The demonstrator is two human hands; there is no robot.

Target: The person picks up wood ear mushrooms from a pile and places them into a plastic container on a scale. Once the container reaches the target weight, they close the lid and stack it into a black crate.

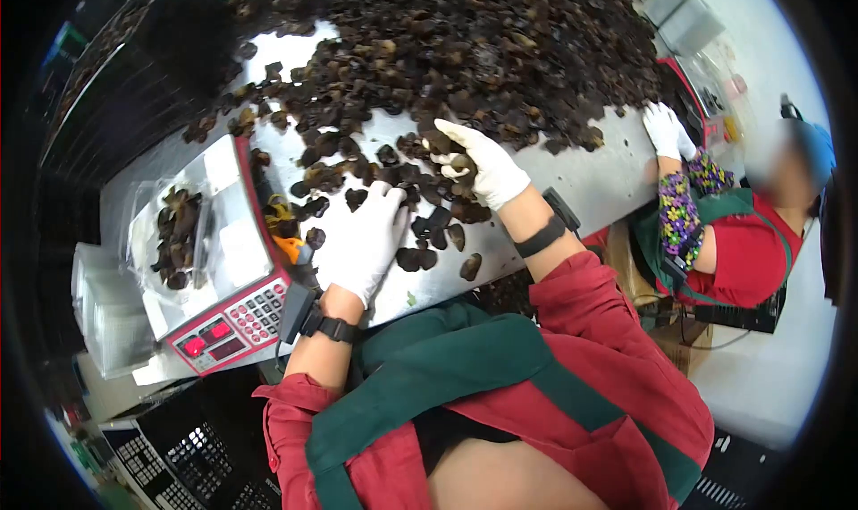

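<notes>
Loose dark piece, long axis diagonal

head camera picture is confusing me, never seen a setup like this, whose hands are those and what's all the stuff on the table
There is no machine arm here: a person is working by hand, and the single picture comes from a camera on their head, looking forward and down. The white-gloved left hand and right hand are theirs. On the metal table lies a big heap of dark, flattish pieces, with more scattered nearby. The right hand holds a dark piece; whether the left grips anything I cannot tell. The red-edged scale at left carries more pieces. At right is a co-worker.
</notes>
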